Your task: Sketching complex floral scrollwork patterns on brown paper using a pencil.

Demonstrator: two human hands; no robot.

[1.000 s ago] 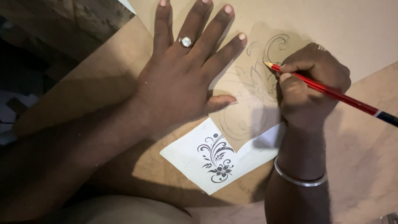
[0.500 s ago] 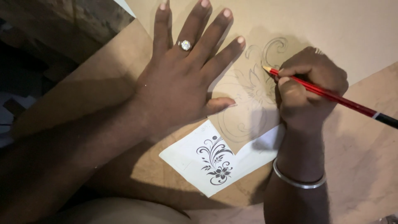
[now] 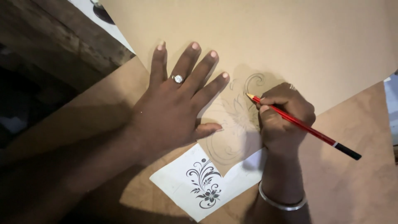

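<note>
Your right hand (image 3: pixel 286 124) holds the red pencil (image 3: pixel 304 126) in a closed grip, and its tip now rests on the brown sheet (image 3: pixel 257 37) just beside the curl at the top of the drawing (image 3: pixel 240 118). Compared with a second ago, the tip has gone only a little, from the right side of the curl toward its stem; the hand itself has almost not moved. So I judge you are working slowly on the upper part of the motif, with short strokes.

Your left hand (image 3: pixel 174 112) lies flat and open, fingers spread wide, pressing on the sheet at the left of the drawing. It has stayed in the same place, so the sheet is kept steady. A ring (image 3: pixel 178 79) is on one finger.

The white card (image 3: pixel 199 186) with the black flower pattern lies below, partly under the corner of the sheet, between your two wrists. It has not shifted. The faint lines on the sheet follow a similar shape, but are hard to see clearly.
</note>
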